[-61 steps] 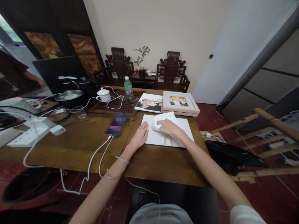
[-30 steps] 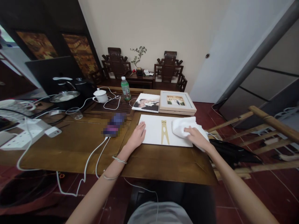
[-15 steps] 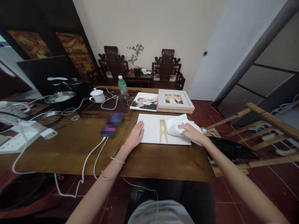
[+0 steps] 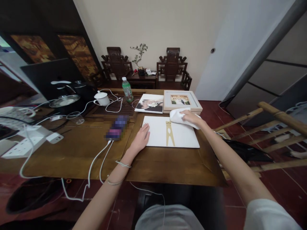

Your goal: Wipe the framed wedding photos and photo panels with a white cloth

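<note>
A flat white board or book (image 4: 157, 132) with a gold clothespin-shaped figure on it lies on the wooden table in front of me. My left hand (image 4: 142, 136) rests on its left edge, fingers stretched out and lying flat. A crumpled white cloth (image 4: 176, 115) is in my right hand (image 4: 190, 117), whose fingers are closed on it at the board's far right corner. The cloth covers that corner and reaches the front edge of the framed photo (image 4: 182, 99). Beside the frame is a photo album or print (image 4: 151, 103) with a picture on it.
A phone (image 4: 116, 127) with cables lies left of the board. Farther left stand a power strip (image 4: 24, 145), a clear cup (image 4: 75, 118), a lidded white mug (image 4: 102, 99) and a pot (image 4: 64, 101). A green bottle (image 4: 127, 89) is behind. Right of the table is a bamboo rack (image 4: 275, 111).
My right hand has moved the cloth away from me, from the board's right side to its far right corner. My left hand has stayed on the left edge.
</note>
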A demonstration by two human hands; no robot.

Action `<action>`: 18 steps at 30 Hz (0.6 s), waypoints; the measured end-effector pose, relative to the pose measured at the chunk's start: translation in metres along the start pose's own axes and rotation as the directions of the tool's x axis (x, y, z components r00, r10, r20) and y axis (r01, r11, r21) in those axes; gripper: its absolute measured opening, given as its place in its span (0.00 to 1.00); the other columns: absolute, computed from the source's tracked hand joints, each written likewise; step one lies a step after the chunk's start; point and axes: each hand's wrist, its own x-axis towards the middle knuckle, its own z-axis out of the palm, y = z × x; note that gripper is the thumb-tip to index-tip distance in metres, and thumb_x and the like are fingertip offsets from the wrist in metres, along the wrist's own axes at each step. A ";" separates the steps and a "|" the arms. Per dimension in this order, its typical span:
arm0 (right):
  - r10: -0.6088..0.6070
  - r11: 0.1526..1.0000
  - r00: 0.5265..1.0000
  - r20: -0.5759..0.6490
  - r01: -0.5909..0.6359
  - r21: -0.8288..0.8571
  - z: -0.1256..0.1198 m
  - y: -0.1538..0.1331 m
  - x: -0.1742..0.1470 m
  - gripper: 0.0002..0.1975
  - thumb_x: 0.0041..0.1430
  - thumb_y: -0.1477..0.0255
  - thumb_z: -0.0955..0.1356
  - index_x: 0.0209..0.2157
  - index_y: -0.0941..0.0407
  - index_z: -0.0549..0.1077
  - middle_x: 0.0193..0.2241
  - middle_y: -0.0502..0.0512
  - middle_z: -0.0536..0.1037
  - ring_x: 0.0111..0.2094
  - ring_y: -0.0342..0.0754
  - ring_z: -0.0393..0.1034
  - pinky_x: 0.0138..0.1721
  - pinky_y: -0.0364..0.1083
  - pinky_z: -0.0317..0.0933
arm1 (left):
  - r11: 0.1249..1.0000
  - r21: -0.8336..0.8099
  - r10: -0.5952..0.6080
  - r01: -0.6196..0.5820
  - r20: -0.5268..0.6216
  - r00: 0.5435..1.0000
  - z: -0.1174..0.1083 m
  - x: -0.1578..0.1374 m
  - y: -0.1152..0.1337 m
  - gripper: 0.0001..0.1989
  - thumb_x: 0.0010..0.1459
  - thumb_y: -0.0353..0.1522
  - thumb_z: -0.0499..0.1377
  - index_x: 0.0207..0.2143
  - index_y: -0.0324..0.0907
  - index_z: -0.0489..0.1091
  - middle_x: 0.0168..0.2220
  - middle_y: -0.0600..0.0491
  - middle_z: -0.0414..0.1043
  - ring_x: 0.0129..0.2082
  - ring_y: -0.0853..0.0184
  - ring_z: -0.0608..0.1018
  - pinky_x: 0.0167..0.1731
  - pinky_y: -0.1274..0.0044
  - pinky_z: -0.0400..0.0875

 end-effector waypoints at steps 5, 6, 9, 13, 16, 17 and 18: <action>-0.115 0.993 0.990 0.080 0.115 0.000 0.009 -0.019 -0.054 0.06 0.39 0.76 0.58 0.21 0.55 0.64 0.24 0.53 0.71 0.31 0.51 0.63 0.34 0.46 0.55 | 1.000 0.009 0.004 -0.004 0.008 1.000 0.000 0.000 0.001 0.21 0.62 0.32 0.46 0.54 0.32 0.65 0.59 0.37 0.62 0.62 0.56 0.61 0.61 0.61 0.56; -0.122 0.992 0.988 0.095 0.123 -0.005 0.011 -0.025 -0.069 0.06 0.40 0.77 0.58 0.21 0.55 0.63 0.22 0.52 0.69 0.31 0.51 0.63 0.34 0.46 0.54 | 1.000 0.011 0.006 -0.006 0.006 1.000 0.000 0.000 0.001 0.21 0.62 0.32 0.46 0.54 0.31 0.65 0.59 0.36 0.62 0.62 0.55 0.61 0.61 0.61 0.56; -0.081 0.995 0.989 0.125 0.087 -0.041 0.016 -0.042 -0.115 0.07 0.41 0.78 0.58 0.21 0.55 0.64 0.23 0.52 0.67 0.33 0.51 0.63 0.37 0.46 0.55 | 1.000 0.011 0.004 -0.004 0.004 1.000 0.001 0.000 0.001 0.21 0.62 0.32 0.46 0.53 0.30 0.65 0.59 0.36 0.62 0.62 0.55 0.61 0.61 0.61 0.57; -0.069 0.997 0.981 0.180 0.075 -0.030 0.021 -0.053 -0.156 0.13 0.39 0.80 0.57 0.26 0.54 0.67 0.25 0.52 0.69 0.37 0.52 0.64 0.43 0.48 0.55 | 1.000 0.004 -0.001 0.001 0.002 1.000 0.001 0.000 0.001 0.21 0.62 0.32 0.45 0.54 0.32 0.65 0.60 0.37 0.61 0.62 0.55 0.61 0.60 0.60 0.58; -0.065 0.998 0.980 0.190 0.068 -0.006 0.018 -0.050 -0.156 0.11 0.38 0.79 0.58 0.24 0.54 0.66 0.26 0.52 0.70 0.37 0.52 0.64 0.42 0.47 0.56 | 1.000 -0.003 -0.001 0.001 0.002 1.000 0.001 0.000 0.001 0.21 0.62 0.32 0.46 0.54 0.34 0.65 0.60 0.38 0.61 0.63 0.55 0.61 0.60 0.59 0.57; -0.065 0.998 0.981 0.183 0.067 -0.003 0.017 -0.048 -0.149 0.09 0.38 0.79 0.58 0.23 0.54 0.65 0.25 0.52 0.69 0.36 0.52 0.64 0.40 0.47 0.56 | 1.000 -0.004 -0.002 0.002 0.002 1.000 0.001 0.000 0.002 0.21 0.62 0.32 0.46 0.54 0.34 0.65 0.60 0.38 0.61 0.63 0.55 0.61 0.60 0.59 0.56; -0.070 0.997 0.982 0.177 0.071 0.001 0.015 -0.045 -0.140 0.07 0.38 0.78 0.58 0.22 0.54 0.64 0.24 0.52 0.69 0.34 0.52 0.64 0.39 0.46 0.56 | 1.000 -0.004 -0.003 0.003 0.003 1.000 0.000 0.000 0.002 0.21 0.62 0.33 0.46 0.54 0.33 0.65 0.60 0.38 0.61 0.63 0.55 0.61 0.60 0.59 0.56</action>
